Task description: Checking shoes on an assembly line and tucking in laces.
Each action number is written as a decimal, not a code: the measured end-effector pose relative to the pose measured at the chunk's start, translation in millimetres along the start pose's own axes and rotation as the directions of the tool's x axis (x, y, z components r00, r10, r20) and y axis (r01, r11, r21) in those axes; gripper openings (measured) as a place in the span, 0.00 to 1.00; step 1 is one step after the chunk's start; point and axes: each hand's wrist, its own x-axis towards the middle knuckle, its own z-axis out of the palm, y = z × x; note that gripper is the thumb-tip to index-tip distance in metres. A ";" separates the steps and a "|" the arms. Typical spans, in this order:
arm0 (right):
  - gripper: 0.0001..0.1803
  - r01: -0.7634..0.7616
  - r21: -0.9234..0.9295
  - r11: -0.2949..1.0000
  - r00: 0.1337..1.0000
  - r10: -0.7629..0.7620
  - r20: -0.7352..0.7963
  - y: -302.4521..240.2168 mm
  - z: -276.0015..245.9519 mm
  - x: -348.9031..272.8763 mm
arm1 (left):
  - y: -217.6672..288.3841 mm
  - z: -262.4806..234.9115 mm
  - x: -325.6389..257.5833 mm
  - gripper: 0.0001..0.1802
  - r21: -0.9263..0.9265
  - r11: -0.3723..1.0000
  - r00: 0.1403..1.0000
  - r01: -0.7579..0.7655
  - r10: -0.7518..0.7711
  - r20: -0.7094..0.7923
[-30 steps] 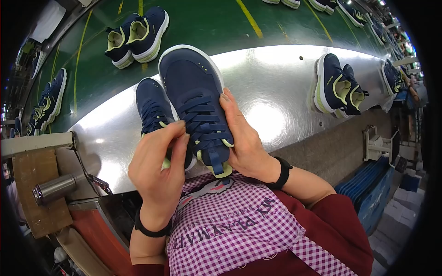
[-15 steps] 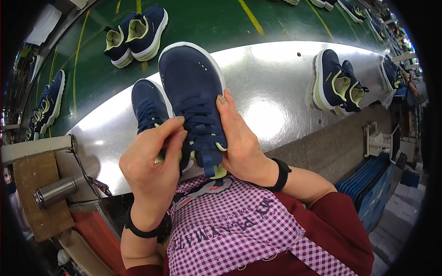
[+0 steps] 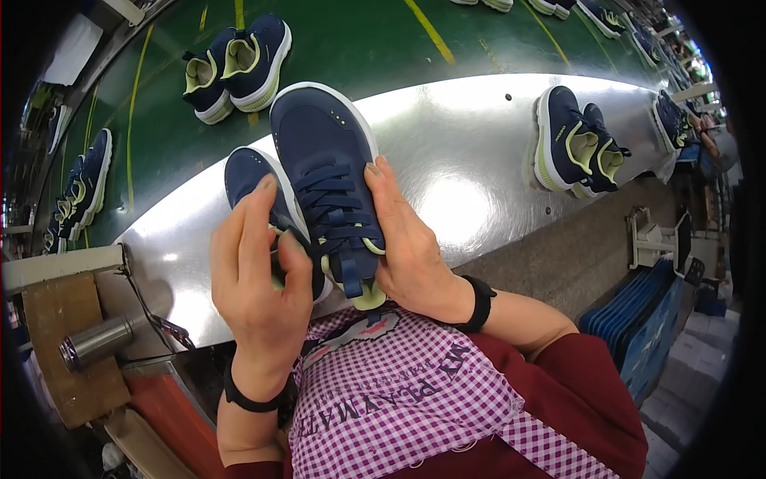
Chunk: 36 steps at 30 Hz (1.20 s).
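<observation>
A navy sneaker with a white sole rim, lime lining and navy laces is tilted up in front of me, toe away. My right hand grips its right side, thumb along the edge of the upper. Its mate, a second navy sneaker, stands just left of it on the metal table. My left hand hovers over that second shoe, its thumb and index finger apart and nothing between them. It hides much of the second shoe's laces and opening.
The shiny metal table borders a green conveyor belt. Pairs of similar shoes stand on both, including one pair at right and another at far left. A metal flask lies on cardboard at left; blue panels stand at right.
My left thumb and index finger have come off the held shoe's laces and spread apart, moving left. The held shoe has shifted slightly left and nearer me with my right hand.
</observation>
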 end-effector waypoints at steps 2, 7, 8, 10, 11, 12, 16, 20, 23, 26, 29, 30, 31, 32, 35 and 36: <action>0.43 -0.005 0.014 1.000 1.000 0.005 -0.007 2.8 0.4 -0.6 | -7.6 -6.2 -9.2 0.23 0.001 0.997 0.996 -0.076 0.076 0.035; 0.43 -0.244 0.148 0.959 0.956 0.211 0.205 4.6 -6.0 10.9 | -4.2 -23.6 -32.3 0.25 0.018 0.983 0.974 -0.184 0.180 0.135; 0.40 -0.279 0.140 0.950 0.938 0.239 0.250 6.4 -5.0 11.1 | -1.5 -26.6 -35.8 0.27 0.008 0.986 0.970 -0.169 0.164 0.180; 0.36 -0.317 0.162 0.934 0.920 0.262 0.291 13.6 0.9 14.7 | 5.1 -36.1 -38.4 0.37 0.062 0.997 0.912 0.041 -0.063 0.406; 0.35 -0.317 0.165 0.934 0.921 0.261 0.290 13.4 6.4 13.3 | 5.5 -38.6 -42.8 0.38 0.099 0.994 0.887 0.043 -0.083 0.453; 0.34 -0.316 0.169 0.933 0.921 0.259 0.290 11.3 11.3 12.9 | 3.9 -40.3 -46.5 0.39 0.138 0.989 0.860 0.044 -0.108 0.498; 0.34 -0.295 0.171 0.940 0.909 0.221 0.352 -17.5 33.9 15.2 | -8.2 -41.4 -52.8 0.35 0.279 0.960 0.846 0.005 -0.152 0.511; 0.33 -0.233 0.294 0.927 0.876 0.069 0.477 -10.2 52.5 32.2 | -33.0 -46.3 -52.4 0.24 0.284 0.946 0.892 0.155 -0.257 0.371; 0.25 -0.184 0.267 0.946 0.931 0.080 0.357 27.0 62.4 52.3 | -72.3 -62.9 -48.6 0.26 0.213 0.956 0.954 0.200 -0.240 0.182; 0.19 -0.156 0.179 0.971 0.974 0.121 0.191 66.8 66.6 71.6 | -121.8 -79.1 -10.7 0.26 0.307 0.948 0.987 0.087 -0.123 0.099; 0.15 -0.348 0.307 0.886 0.934 0.298 0.197 68.5 61.2 82.6 | -187.2 -77.7 50.0 0.25 0.311 0.950 0.997 -0.005 -0.018 0.071; 0.14 -0.484 0.379 0.789 0.873 0.405 0.271 66.8 59.4 84.6 | -208.9 -73.3 75.1 0.26 0.310 0.951 0.996 -0.006 -0.023 0.089; 0.14 -0.482 0.382 0.788 0.874 0.404 0.268 66.5 61.1 84.3 | -232.5 -70.7 99.6 0.27 0.287 0.958 0.995 -0.005 -0.023 0.095; 0.13 -0.381 0.374 0.846 0.922 0.317 0.223 65.4 64.8 82.8 | -260.4 -72.8 123.1 0.28 0.375 0.921 0.993 -0.103 0.073 0.094; 0.12 -0.288 0.342 0.895 0.955 0.239 0.177 68.1 65.6 82.0 | -284.5 -60.6 205.8 0.28 0.379 0.924 0.979 0.054 -0.123 0.161; 0.11 -0.268 0.364 0.892 0.958 0.208 0.196 56.4 71.4 84.6 | -311.2 -78.6 216.3 0.27 0.549 0.828 0.986 0.114 -0.160 0.036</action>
